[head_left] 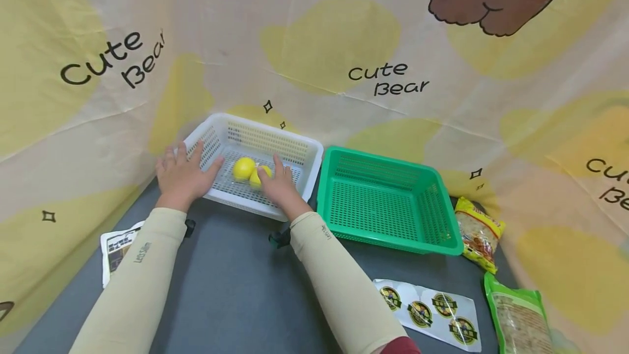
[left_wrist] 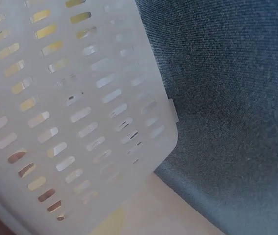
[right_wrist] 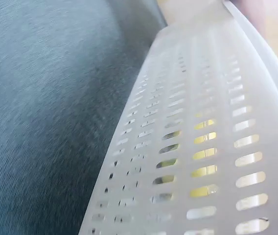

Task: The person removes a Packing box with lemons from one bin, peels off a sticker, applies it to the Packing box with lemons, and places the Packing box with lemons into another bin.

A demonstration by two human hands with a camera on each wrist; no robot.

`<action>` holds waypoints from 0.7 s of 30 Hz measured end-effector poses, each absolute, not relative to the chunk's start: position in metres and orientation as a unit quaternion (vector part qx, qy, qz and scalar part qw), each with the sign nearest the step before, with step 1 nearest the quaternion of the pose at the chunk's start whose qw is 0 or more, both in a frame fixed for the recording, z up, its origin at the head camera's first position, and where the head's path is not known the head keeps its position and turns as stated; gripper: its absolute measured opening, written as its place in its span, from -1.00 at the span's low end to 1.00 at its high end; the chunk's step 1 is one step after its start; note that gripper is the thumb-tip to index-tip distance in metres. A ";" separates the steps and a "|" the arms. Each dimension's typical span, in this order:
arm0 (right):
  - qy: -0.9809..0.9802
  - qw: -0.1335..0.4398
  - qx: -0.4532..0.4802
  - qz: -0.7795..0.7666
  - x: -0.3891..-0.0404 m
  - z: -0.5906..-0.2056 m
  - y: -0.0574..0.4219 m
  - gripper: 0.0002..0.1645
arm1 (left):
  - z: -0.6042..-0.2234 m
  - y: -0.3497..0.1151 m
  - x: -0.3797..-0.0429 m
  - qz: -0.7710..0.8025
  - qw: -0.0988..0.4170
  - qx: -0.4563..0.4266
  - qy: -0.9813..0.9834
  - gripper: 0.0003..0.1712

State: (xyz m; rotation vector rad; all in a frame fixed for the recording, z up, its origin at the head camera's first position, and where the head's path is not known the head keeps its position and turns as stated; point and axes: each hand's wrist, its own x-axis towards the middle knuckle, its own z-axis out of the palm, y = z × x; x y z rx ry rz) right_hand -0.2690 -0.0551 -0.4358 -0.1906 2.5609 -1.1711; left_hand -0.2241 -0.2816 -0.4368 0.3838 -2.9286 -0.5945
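Note:
The white slotted basket stands at the back left, with two yellow lemons lying close together on its floor. My left hand lies over the basket's left front rim, fingers spread and thumb pointing inward. Over the front right part of the basket reaches my right hand, fingers extended, its thumb overlapping the right-hand lemon. Both wrist views are filled by the basket's outer wall, and yellow shows through the slots in this wall. The fingers are mostly hidden in those views.
A green basket stands right beside the white one. To its right lie a yellow food packet and a green-edged bag. A sticker sheet lies in front, a printed packet at left. A patterned cloth hangs behind.

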 end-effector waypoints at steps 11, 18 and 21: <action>0.874 0.189 -0.062 -0.444 -0.274 -0.444 -0.061 -0.17 | -0.437 -0.281 -0.223 -0.186 0.053 0.132 -0.972 0.19; 0.874 0.200 -0.067 -0.438 -0.274 -0.443 -0.061 -0.15 | -0.436 -0.281 -0.224 -0.183 0.050 0.130 -0.973 0.20; 0.872 0.213 -0.064 -0.436 -0.277 -0.444 -0.062 -0.12 | -0.435 -0.282 -0.225 -0.184 0.048 0.130 -0.973 0.21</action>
